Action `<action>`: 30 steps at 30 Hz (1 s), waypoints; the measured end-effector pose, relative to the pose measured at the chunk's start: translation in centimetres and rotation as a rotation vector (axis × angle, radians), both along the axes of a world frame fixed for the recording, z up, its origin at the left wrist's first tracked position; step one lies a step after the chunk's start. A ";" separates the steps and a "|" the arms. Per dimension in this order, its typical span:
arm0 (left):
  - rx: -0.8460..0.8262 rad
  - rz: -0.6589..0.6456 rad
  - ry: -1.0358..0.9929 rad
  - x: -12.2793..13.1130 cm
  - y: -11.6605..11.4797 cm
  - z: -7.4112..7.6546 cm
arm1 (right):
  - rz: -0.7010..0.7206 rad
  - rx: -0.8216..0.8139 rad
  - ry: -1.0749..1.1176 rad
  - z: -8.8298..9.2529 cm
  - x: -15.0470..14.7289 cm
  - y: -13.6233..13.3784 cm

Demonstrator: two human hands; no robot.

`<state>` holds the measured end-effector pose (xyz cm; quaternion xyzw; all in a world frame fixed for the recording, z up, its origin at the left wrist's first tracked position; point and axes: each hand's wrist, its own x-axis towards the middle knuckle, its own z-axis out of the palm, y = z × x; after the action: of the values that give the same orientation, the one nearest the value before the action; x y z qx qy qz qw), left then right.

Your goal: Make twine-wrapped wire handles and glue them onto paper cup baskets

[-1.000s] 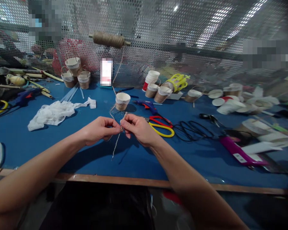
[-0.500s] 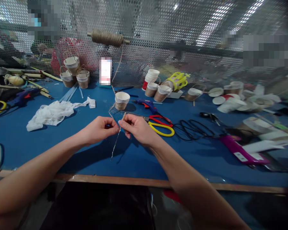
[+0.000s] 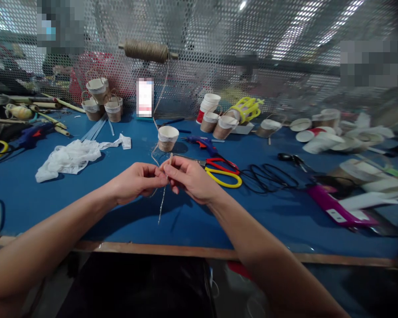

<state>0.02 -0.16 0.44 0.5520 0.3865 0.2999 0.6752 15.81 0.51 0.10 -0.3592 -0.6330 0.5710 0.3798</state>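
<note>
1. The left hand (image 3: 137, 181) and the right hand (image 3: 190, 176) meet fingertip to fingertip, each pinched tight on the twine (image 3: 161, 205). The pinch hangs just above the blue table (image 3: 86, 207).
2. Below the pinch a short twisted tail dangles free. Another strand runs up and away from it to the spool (image 3: 146, 50) on the mesh wall.
3. The twine looks light, limp and rough-fibred. It would likely sit firm in a dry pinch but untwist if released, so the best hold seems to be right at the twist.
4. Just beyond the pinch stands a paper cup (image 3: 167, 138), and scissors (image 3: 223, 174) lie to its right.
5. The fingertips cover the point where the strands meet, so their number, and any knot, cannot be told.
</note>
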 end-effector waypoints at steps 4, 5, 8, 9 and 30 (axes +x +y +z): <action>0.007 0.001 0.005 0.0 0.1 0.0 | 0.014 -0.049 0.061 -0.3 0.1 0.2; 0.038 0.008 0.032 0.0 0.1 -0.1 | 0.003 -0.039 0.045 -0.4 0.2 0.2; 0.112 0.028 0.104 0.0 0.2 -0.2 | -0.024 0.009 -0.024 -0.6 0.2 0.3; 0.120 0.030 0.113 0.0 0.2 -0.2 | -0.033 0.027 -0.047 -0.6 0.2 0.3; -0.099 -0.017 -0.094 -0.2 0.2 -0.2 | 0.018 0.003 0.018 -0.2 0.2 0.2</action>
<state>-0.17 0.05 0.25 0.5066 0.3639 0.3002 0.7216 16.04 0.75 -0.10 -0.3479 -0.6336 0.5767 0.3806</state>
